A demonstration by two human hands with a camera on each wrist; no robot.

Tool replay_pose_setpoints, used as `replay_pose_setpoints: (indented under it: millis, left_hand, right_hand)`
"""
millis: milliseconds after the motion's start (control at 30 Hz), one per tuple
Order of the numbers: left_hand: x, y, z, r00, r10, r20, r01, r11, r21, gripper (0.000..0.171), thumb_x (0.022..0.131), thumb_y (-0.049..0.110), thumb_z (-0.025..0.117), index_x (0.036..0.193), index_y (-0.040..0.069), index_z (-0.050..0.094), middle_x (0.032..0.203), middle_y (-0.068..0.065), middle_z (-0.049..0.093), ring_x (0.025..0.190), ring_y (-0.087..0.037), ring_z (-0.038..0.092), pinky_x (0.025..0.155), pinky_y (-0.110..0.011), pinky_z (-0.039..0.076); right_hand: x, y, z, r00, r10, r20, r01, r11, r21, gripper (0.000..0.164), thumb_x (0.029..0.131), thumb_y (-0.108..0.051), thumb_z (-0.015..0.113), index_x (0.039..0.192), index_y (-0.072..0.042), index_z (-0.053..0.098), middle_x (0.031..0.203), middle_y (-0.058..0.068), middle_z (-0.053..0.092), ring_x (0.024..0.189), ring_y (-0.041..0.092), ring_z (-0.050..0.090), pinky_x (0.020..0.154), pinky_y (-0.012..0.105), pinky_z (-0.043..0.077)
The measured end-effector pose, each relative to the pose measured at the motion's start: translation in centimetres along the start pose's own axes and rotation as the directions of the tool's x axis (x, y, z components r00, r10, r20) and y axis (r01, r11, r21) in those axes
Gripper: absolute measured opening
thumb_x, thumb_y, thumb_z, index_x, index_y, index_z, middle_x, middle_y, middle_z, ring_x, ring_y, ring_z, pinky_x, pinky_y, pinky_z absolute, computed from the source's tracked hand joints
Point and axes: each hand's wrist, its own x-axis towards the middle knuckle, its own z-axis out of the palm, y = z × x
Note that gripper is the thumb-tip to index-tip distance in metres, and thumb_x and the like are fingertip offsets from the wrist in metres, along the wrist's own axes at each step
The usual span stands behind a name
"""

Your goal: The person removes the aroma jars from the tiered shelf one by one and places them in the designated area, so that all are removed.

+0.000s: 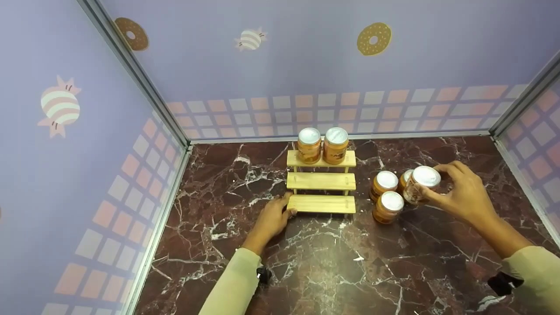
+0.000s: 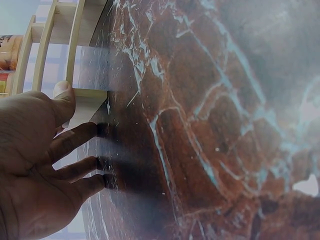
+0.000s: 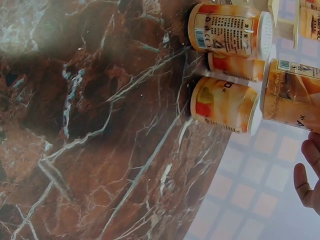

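My right hand (image 1: 463, 190) holds a can (image 1: 415, 192) with an orange label and a whitish lid between thumb and fingers. The right wrist view shows this can (image 3: 290, 95) raised off the table, higher than the cans beside it. Close to its left stand a front can (image 1: 387, 209), a can behind that (image 1: 383, 186) and another can (image 1: 405, 176) partly hidden by the held one. My left hand (image 1: 272, 216) grips the left end of a three-step wooden rack (image 1: 321, 204) at its lowest step. In the left wrist view the thumb (image 2: 62, 97) presses the step's edge, other fingertips near the tabletop.
Two similar cans, a left one (image 1: 309, 146) and a right one (image 1: 336, 146), stand side by side on the rack's top step. A dark red marbled table (image 1: 323, 267) lies beneath everything. Patterned walls (image 1: 280, 65) enclose its back and sides.
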Motion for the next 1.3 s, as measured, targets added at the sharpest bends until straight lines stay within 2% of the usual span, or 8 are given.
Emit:
replay_pose_setpoints:
  millis: [100, 333, 533, 600, 733, 800, 1033, 1300]
  left_hand:
    - [0.0, 0.0, 0.1, 1.0, 0.018, -0.013, -0.018, 1.0, -0.006, 0.071, 0.106, 0.049, 0.067, 0.169, 0.022, 0.049, 0.155, -0.028, 0.063, 0.15, -0.047, 0.057, 0.122, -0.064, 0.05]
    - [0.2, -0.2, 0.3, 1.0, 0.0, -0.01, 0.0, 1.0, -0.001, 0.071, 0.106, 0.05, 0.067, 0.169, 0.022, 0.048, 0.158, -0.027, 0.062, 0.151, -0.047, 0.057, 0.123, -0.065, 0.049]
    - [0.2, -0.4, 0.4, 1.0, -0.025, 0.003, 0.025, 1.0, -0.004, 0.071, 0.106, 0.05, 0.068, 0.169, 0.025, 0.049, 0.16, -0.025, 0.06, 0.152, -0.046, 0.055, 0.123, -0.067, 0.048]
    - [0.1, -0.3, 0.4, 1.0, -0.027, 0.007, 0.027, 1.0, -0.004, 0.071, 0.106, 0.051, 0.068, 0.169, 0.025, 0.048, 0.161, -0.026, 0.059, 0.153, -0.046, 0.054, 0.123, -0.067, 0.048]
    - [0.0, -0.1, 0.1, 1.0, -0.028, 0.011, 0.028, 1.0, -0.011, 0.072, 0.106, 0.05, 0.068, 0.17, 0.024, 0.047, 0.162, -0.026, 0.058, 0.154, -0.047, 0.053, 0.125, -0.067, 0.046]
    - [0.0, 0.0, 0.0, 1.0, -0.029, 0.011, 0.029, 0.999, -0.018, 0.072, 0.106, 0.049, 0.068, 0.17, 0.024, 0.047, 0.162, -0.026, 0.058, 0.154, -0.047, 0.053, 0.125, -0.067, 0.046]
    - [0.1, 0.0, -0.1, 1.0, -0.013, 0.006, 0.013, 1.0, -0.02, 0.07, 0.107, 0.046, 0.07, 0.169, 0.021, 0.049, 0.161, -0.025, 0.059, 0.154, -0.048, 0.053, 0.125, -0.067, 0.046]
    - [0.0, 0.1, -0.1, 1.0, 0.008, -0.01, -0.008, 1.0, -0.015, 0.067, 0.107, 0.047, 0.069, 0.166, 0.021, 0.052, 0.159, -0.019, 0.064, 0.154, -0.046, 0.053, 0.124, -0.068, 0.047]
  right_hand:
    - [-0.3, 0.3, 0.0, 1.0, -0.007, -0.012, 0.007, 1.0, -0.007, 0.054, 0.079, -0.022, 0.099, 0.118, 0.006, 0.073, 0.104, 0.018, 0.067, 0.084, 0.03, 0.063, 0.074, 0.018, 0.039]
    - [-0.7, 0.8, 0.2, 1.0, -0.015, -0.028, 0.015, 1.0, -0.012, 0.054, 0.077, -0.021, 0.098, 0.116, 0.006, 0.074, 0.103, 0.019, 0.069, 0.083, 0.031, 0.063, 0.073, 0.027, 0.042]
    - [-1.5, 1.5, 1.0, 0.999, -0.02, -0.031, 0.02, 1.0, 0.004, 0.053, 0.076, -0.019, 0.099, 0.116, 0.006, 0.073, 0.105, 0.019, 0.07, 0.085, 0.033, 0.065, 0.076, 0.018, 0.041]
    - [-1.8, 1.7, 1.2, 1.0, -0.007, -0.016, 0.007, 1.0, 0.01, 0.054, 0.077, -0.019, 0.099, 0.117, 0.005, 0.073, 0.106, 0.02, 0.07, 0.087, 0.035, 0.066, 0.081, 0.025, 0.046]
    - [-2.4, 2.0, 1.7, 1.0, 0.022, 0.012, -0.022, 1.0, 0.012, 0.055, 0.078, -0.02, 0.099, 0.119, 0.005, 0.072, 0.109, 0.021, 0.07, 0.09, 0.039, 0.066, 0.084, 0.051, 0.048]
    - [-2.7, 2.3, 2.0, 0.999, 0.028, 0.018, -0.028, 1.0, 0.01, 0.055, 0.078, -0.02, 0.098, 0.119, 0.006, 0.072, 0.109, 0.022, 0.07, 0.091, 0.04, 0.066, 0.084, 0.054, 0.047]
    - [-3.8, 3.2, 3.2, 0.999, 0.031, 0.03, -0.03, 1.0, -0.005, 0.055, 0.077, -0.021, 0.099, 0.116, 0.006, 0.071, 0.105, 0.021, 0.068, 0.087, 0.036, 0.065, 0.076, 0.045, 0.05]
    - [-4.6, 4.2, 4.2, 0.995, 0.069, 0.076, -0.071, 0.997, 0.015, 0.056, 0.079, -0.024, 0.099, 0.117, 0.004, 0.07, 0.105, 0.02, 0.067, 0.088, 0.038, 0.067, 0.074, 0.045, 0.052]
